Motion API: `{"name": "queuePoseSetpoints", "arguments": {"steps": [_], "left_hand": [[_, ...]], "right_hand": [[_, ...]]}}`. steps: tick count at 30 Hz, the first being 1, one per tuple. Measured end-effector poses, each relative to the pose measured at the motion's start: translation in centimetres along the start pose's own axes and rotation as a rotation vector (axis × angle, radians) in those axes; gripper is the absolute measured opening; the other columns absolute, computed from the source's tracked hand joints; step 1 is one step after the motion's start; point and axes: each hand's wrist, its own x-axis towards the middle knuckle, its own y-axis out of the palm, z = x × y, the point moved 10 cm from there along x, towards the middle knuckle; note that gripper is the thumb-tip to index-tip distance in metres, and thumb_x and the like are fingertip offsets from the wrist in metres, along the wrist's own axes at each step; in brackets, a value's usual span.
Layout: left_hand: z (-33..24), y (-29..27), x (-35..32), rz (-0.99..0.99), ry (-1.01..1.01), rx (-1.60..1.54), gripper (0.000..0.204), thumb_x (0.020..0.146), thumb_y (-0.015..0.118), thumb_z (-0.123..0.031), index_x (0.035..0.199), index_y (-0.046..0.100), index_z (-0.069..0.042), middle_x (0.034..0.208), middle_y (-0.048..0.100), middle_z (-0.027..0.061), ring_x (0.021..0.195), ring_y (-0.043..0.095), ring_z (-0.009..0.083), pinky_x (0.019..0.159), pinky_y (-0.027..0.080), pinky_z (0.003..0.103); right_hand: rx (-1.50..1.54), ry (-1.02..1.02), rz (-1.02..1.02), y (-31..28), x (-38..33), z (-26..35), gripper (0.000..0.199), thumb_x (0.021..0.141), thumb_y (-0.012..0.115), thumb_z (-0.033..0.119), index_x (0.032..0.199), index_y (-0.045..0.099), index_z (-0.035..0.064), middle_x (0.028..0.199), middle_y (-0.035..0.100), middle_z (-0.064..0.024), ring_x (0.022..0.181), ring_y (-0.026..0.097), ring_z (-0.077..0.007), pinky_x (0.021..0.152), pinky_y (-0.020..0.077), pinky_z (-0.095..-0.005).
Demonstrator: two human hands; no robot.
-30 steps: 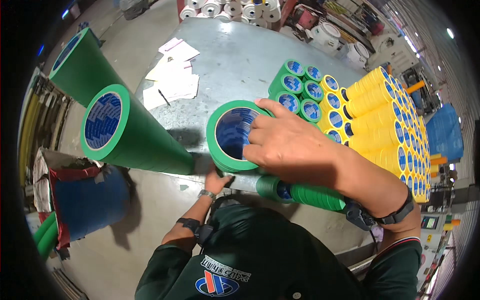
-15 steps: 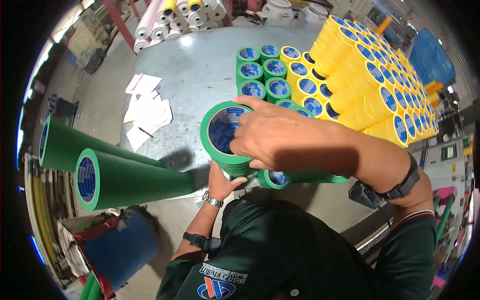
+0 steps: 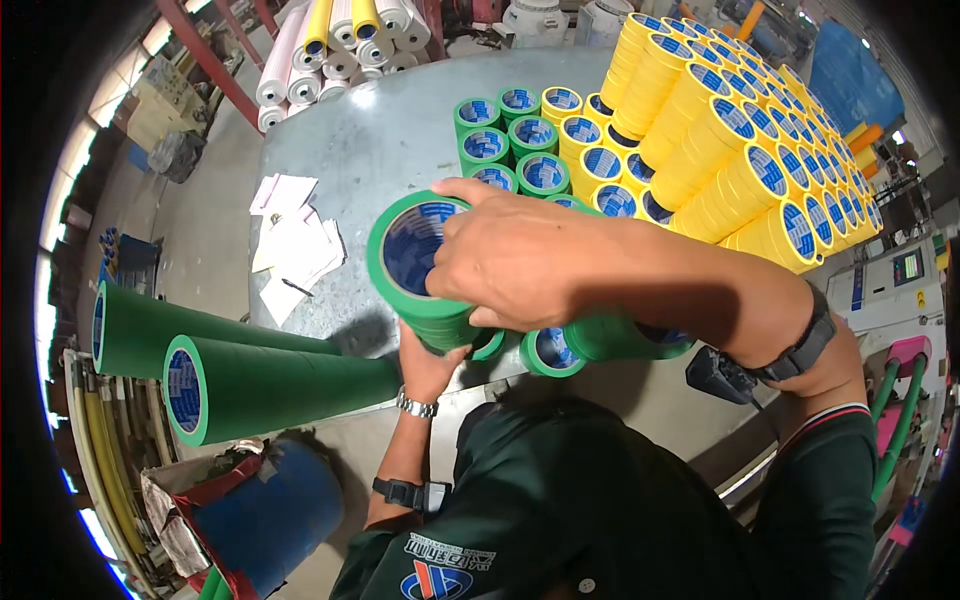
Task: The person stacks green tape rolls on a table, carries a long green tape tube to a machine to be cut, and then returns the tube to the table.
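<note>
Workshop, concrete floor (image 3: 215, 230), white rolls (image 3: 300, 85) piled beyond the far end of a grey metal worktop (image 3: 390, 125). The person is at the near edge, both hands on one green tape stack (image 3: 398, 272), which is tilted so that its round blue-lined opening faces up toward the head. Right hand (image 3: 495, 250) grips the top: one finger stretched along the far rim, others curled in at the opening, thumb by the near outer side. Left hand (image 3: 430, 362) is cupped round the lower part from the near side, thumb out to the right; metal watch (image 3: 417, 403) on that wrist. The stack is above the worktop's near edge; whether its base touches the metal, I cannot tell. To its left, two tall green rolls (image 3: 285, 392) side by side. Farther up on the left, loose papers (image 3: 305, 240) with a dark pen (image 3: 297, 288) on them. Beyond the right hand, shorter green rolls (image 3: 487, 148) in two columns, ends up, just beside a large bank of yellow rolls (image 3: 690, 125). More green rolls (image 3: 553, 352) at the near edge, partly hidden under the right forearm. Blue barrel (image 3: 275, 510) on the floor, lower left.
</note>
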Motion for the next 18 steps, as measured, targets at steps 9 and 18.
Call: {"name": "queuePoseSetpoints", "arguments": {"steps": [9,18], "left_hand": [[-10.0,1.3,8.1,0.076,0.164,-0.140,0.077,0.058,0.086,-0.020,0.122,0.050,0.000,0.117,0.059,0.0183,0.107,0.058,0.0316,0.092,0.045,0.040],[-16.4,11.1,9.2,0.442,0.357,-0.207,0.102,0.058,0.088,-0.025,0.140,0.032,-0.003,0.135,0.048,0.0171,0.123,0.049,0.0276,0.104,0.038,0.039]], "right_hand": [[-0.252,-0.007,-0.463,-13.5,-5.2,1.7,0.019,0.068,0.067,0.017,0.080,0.063,0.0031,0.073,0.062,-0.0164,0.080,0.061,-0.0346,0.102,0.0395,-0.0464],[-0.227,0.437,-0.350,-12.9,-13.0,-4.3,0.022,0.071,0.070,0.021,0.081,0.062,0.0035,0.074,0.060,-0.0176,0.081,0.060,-0.0366,0.104,0.0370,-0.0479]]}}
